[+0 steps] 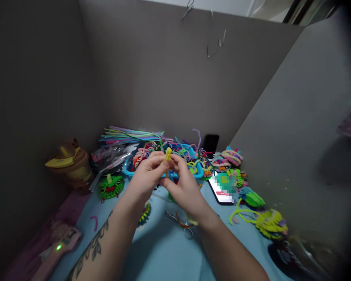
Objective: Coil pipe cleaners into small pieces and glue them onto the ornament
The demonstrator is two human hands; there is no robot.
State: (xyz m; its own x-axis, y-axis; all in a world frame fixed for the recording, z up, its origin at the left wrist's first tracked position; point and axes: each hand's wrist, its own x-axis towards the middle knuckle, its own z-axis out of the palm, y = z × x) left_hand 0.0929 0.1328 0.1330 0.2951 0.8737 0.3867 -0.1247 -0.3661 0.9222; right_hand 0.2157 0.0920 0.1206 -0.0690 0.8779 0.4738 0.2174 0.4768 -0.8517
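My left hand (pixel 148 173) and my right hand (pixel 185 182) meet above the light blue table top (pixel 163 249). Together they pinch a small yellow pipe-cleaner piece (pixel 168 153) that sticks up between the fingertips. A dark green stem runs up from it toward the back. Just behind the hands stands a blue tray (pixel 193 150) holding tangled coloured pipe cleaners. Below my right wrist lie small scissors (pixel 181 222) with orange handles.
Grey partition walls close in three sides. A bundle of straight pipe cleaners (pixel 128 135) lies at the back, a yellow-brown jug (pixel 71 164) at left, a green frog figure (pixel 111 187), a phone (pixel 224 187), finished fuzzy figures (pixel 270 223) at right, a pink device with a green light (pixel 60 246).
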